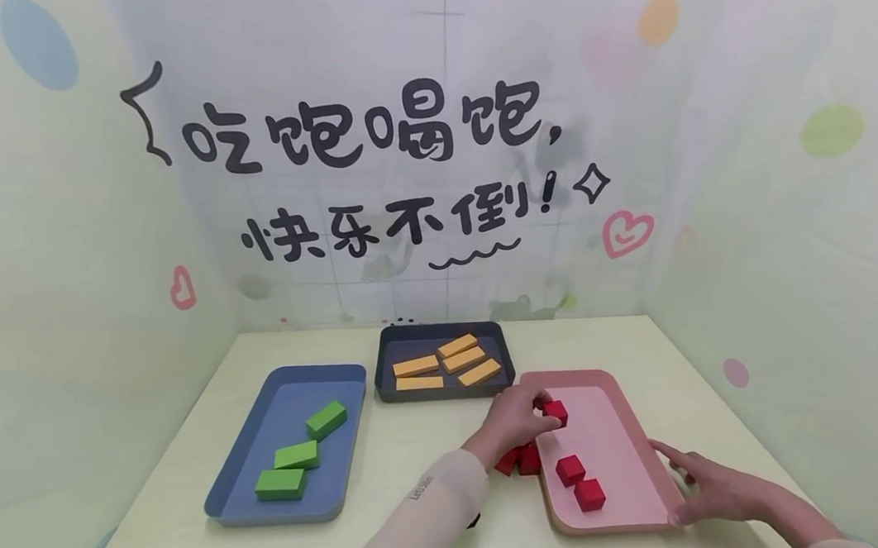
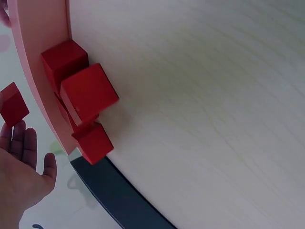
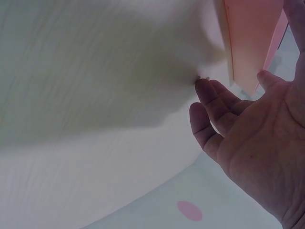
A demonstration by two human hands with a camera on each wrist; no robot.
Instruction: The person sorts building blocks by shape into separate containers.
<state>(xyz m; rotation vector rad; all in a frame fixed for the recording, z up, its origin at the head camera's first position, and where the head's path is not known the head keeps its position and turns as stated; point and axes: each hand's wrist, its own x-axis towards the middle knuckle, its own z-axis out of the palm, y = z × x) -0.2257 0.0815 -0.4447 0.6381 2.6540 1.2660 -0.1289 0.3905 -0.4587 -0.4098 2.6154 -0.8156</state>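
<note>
My left hand [image 1: 515, 417] pinches a red cube [image 1: 555, 412] above the far left part of the pink tray [image 1: 620, 428]. In the left wrist view, the held cube [image 2: 14, 105] shows at the fingertips. Two red cubes [image 1: 589, 495] sit in the tray near its front left. Outside the tray's left wall lie several more red cubes [image 2: 89, 92], partly hidden by the hand in the head view. My right hand [image 1: 722, 487] touches the tray's right side with spread fingers and thumb; in the right wrist view, its other fingers [image 3: 209, 98] are loosely bent.
A blue tray [image 1: 252, 430] on the left holds three green blocks [image 1: 297, 454]. At the back, a dark tray [image 1: 443, 394] contains several orange blocks [image 1: 464, 359]. The pale table [image 1: 407, 454] is enclosed by printed white curtains [image 1: 421, 50].
</note>
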